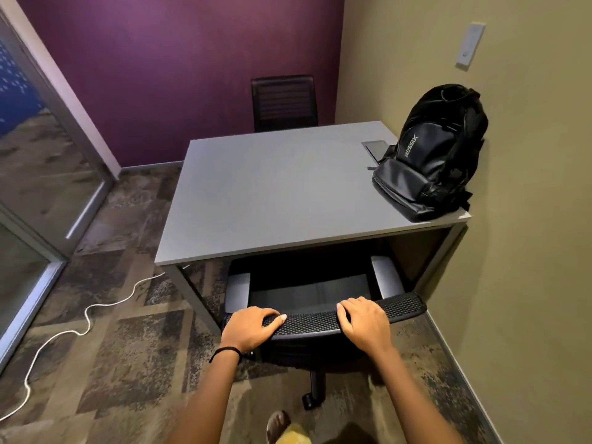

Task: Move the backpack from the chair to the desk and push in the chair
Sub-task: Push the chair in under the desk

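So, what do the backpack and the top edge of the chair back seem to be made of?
Backpack: probably smooth faux leather with a slight sheen, since light reflects softly off its front panel; the side looks like matte fabric. Chair back: seemingly black woven mesh, showing a regular dotted texture.

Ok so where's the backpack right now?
In the head view, the black backpack stands on the grey desk, at its near right corner, beside the beige wall and partly covering a small panel set in the desktop.

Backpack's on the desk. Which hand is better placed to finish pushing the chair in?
Neither clearly, probably both. The left hand and right hand each rest on the chair backrest's top edge, either side of centre. The seat is already partly under the desk; the backpack is clear.
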The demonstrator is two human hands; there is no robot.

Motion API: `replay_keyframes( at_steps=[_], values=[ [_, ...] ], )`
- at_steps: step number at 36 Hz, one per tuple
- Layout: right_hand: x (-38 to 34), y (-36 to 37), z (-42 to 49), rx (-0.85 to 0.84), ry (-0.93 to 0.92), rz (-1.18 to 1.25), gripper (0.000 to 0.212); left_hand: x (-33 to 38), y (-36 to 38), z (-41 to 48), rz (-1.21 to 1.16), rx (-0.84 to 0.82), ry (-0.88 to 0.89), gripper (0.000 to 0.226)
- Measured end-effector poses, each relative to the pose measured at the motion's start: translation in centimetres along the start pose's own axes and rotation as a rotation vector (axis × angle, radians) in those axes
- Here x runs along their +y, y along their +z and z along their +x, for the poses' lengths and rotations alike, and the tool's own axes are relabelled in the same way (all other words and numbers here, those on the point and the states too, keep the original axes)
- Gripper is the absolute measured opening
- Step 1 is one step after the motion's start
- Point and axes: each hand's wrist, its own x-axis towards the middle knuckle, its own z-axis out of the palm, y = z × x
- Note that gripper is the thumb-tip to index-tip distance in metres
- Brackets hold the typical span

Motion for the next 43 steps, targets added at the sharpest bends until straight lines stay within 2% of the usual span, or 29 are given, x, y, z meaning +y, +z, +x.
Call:
replay_keyframes(
  at_steps=[19,25,35,43],
  values=[
    [0.7,0.2,1.5,0.004,-0.015,-0.009,0.039,0.0,-0.4,1.6,-0.117,-0.041,-0.087,0.048],
    [1.5,0.1,2.1,0.027,-0.026,-0.044,0.036,0.9,-0.4,1.8,-0.14,-0.013,-0.084,0.062],
    [3.3,-0.4,3.4,0.023,-0.032,-0.012,0.038,2.4,-0.1,2.8,-0.097,-0.023,-0.009,0.055],
    [4.5,-0.2,5.1,0.018,-0.031,-0.027,0.037,2.8,0.1,4.5,-0.117,-0.002,-0.019,0.054]
  ],
)
